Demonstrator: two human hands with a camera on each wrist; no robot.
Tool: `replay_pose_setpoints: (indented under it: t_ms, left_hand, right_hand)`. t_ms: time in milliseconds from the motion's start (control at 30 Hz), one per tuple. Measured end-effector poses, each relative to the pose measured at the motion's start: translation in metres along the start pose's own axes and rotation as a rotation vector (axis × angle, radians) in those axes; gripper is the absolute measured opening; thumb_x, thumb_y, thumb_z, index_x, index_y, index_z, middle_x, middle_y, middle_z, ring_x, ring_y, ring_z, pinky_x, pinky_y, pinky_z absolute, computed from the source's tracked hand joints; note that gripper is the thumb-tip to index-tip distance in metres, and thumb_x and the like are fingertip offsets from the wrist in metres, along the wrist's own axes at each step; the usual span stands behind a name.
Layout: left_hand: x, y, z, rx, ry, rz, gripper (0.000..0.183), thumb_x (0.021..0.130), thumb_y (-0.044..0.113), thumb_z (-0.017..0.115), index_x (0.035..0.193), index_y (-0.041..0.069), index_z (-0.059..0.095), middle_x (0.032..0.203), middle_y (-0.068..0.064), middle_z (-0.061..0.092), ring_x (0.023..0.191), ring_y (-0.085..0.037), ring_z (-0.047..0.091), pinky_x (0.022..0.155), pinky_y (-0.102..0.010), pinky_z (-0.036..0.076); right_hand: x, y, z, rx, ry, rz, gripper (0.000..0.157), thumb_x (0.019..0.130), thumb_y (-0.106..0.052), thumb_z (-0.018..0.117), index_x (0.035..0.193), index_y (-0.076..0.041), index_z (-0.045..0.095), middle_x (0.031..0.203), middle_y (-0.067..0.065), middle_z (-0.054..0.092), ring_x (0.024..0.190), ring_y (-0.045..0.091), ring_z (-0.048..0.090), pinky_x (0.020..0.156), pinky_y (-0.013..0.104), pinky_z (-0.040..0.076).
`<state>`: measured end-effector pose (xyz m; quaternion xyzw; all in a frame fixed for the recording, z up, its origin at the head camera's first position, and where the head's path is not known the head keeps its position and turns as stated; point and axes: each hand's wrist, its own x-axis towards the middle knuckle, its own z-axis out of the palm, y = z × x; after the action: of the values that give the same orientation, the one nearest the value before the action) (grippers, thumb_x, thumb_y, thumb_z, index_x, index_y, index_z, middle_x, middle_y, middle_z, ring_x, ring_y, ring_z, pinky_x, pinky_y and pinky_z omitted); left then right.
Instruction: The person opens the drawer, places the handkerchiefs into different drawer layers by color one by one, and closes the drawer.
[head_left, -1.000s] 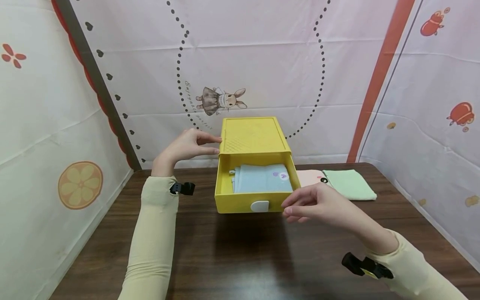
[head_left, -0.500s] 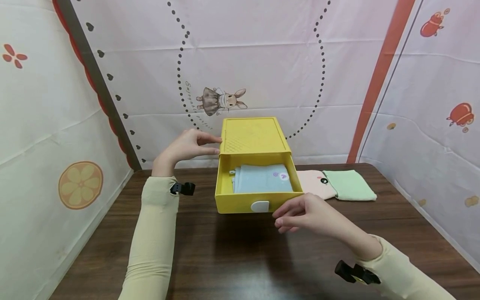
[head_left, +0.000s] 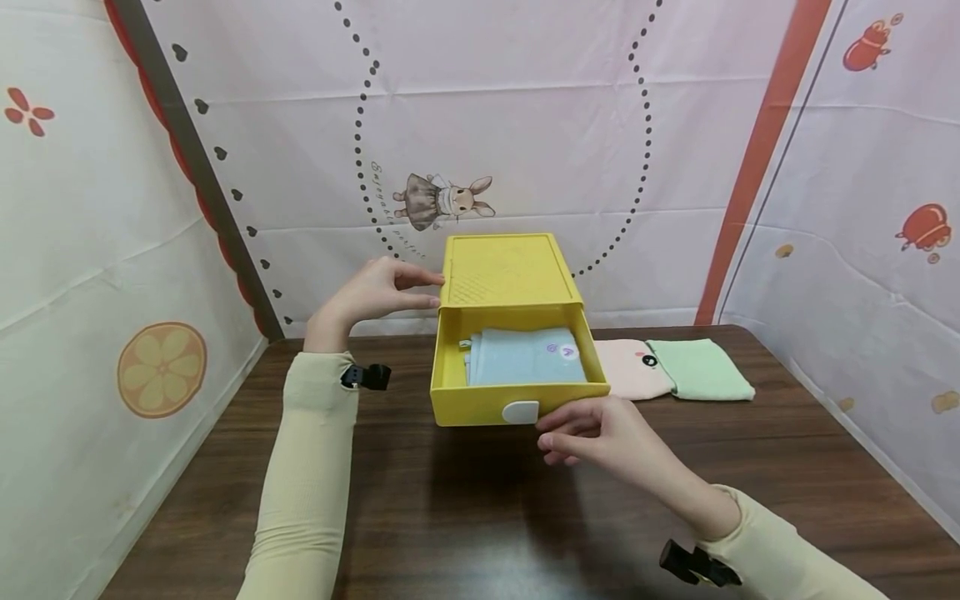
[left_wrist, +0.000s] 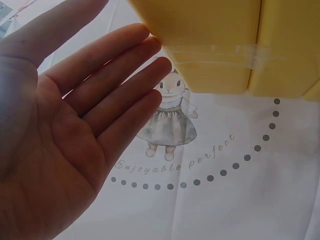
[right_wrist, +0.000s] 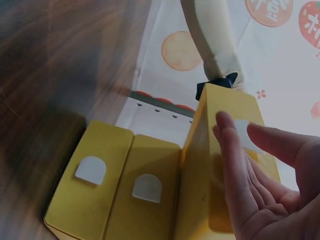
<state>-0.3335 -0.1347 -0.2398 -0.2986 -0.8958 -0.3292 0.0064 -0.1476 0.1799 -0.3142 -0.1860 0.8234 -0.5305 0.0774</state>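
A yellow drawer cabinet [head_left: 510,271] stands on the table with its top drawer [head_left: 472,408] pulled out. Inside that drawer lies a folded light-blue towel [head_left: 525,358]. My left hand [head_left: 375,292] touches the cabinet's left side with thumb and fingertips; in the left wrist view its fingers are straight. My right hand [head_left: 600,437] is at the right part of the drawer front, beside the white tab handle [head_left: 519,412], its fingers loosely bent. In the right wrist view the thumb and fingers of the right hand [right_wrist: 265,195] stand apart around the tab's area, overlapping the drawer front.
Two shut drawers with white tabs, a lower drawer [right_wrist: 90,175] and a middle drawer [right_wrist: 145,185], sit beneath the pulled-out one. Right of the cabinet lie a folded pink towel [head_left: 633,367] and a folded green towel [head_left: 701,371]. Printed cloth [head_left: 510,125] hangs behind the table.
My right hand has moved left along the drawer front, closer to the white tab, uncovering more of the pink towel. The left hand and the drawer stay where they were.
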Motion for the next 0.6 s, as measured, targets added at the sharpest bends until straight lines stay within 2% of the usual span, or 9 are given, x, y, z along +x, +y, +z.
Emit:
replay_pose_setpoints:
  t_ms: [300,500,600]
  left_hand:
    - [0.000,-0.001,0.000,0.013,0.001,0.001,0.044,0.078,0.044,0.075,0.117,0.025,0.068,0.116,0.002,0.068,0.098,-0.014,0.063,0.086,-0.037,0.052]
    - [0.000,0.001,0.000,0.008,-0.002,-0.006,0.045,0.078,0.045,0.075,0.118,0.025,0.068,0.118,0.002,0.067,0.101,-0.014,0.062,0.088,-0.038,0.051]
    - [0.000,0.001,-0.001,0.005,-0.002,-0.005,0.046,0.077,0.046,0.075,0.117,0.025,0.068,0.118,0.002,0.067,0.100,-0.013,0.062,0.088,-0.038,0.051]
  right_hand:
    - [0.002,0.004,0.010,-0.030,0.109,-0.028,0.029,0.084,-0.030,0.072,0.098,-0.005,0.072,0.083,0.007,0.074,0.073,0.020,0.072,0.063,0.028,0.057]
    - [0.004,0.005,0.012,-0.013,0.144,-0.024,0.029,0.083,-0.030,0.074,0.096,-0.004,0.073,0.084,0.009,0.074,0.074,0.027,0.071,0.063,0.029,0.057]
    - [0.006,0.004,0.013,-0.008,0.163,-0.025,0.029,0.082,-0.030,0.074,0.095,-0.004,0.073,0.084,0.012,0.073,0.073,0.025,0.071,0.062,0.029,0.057]
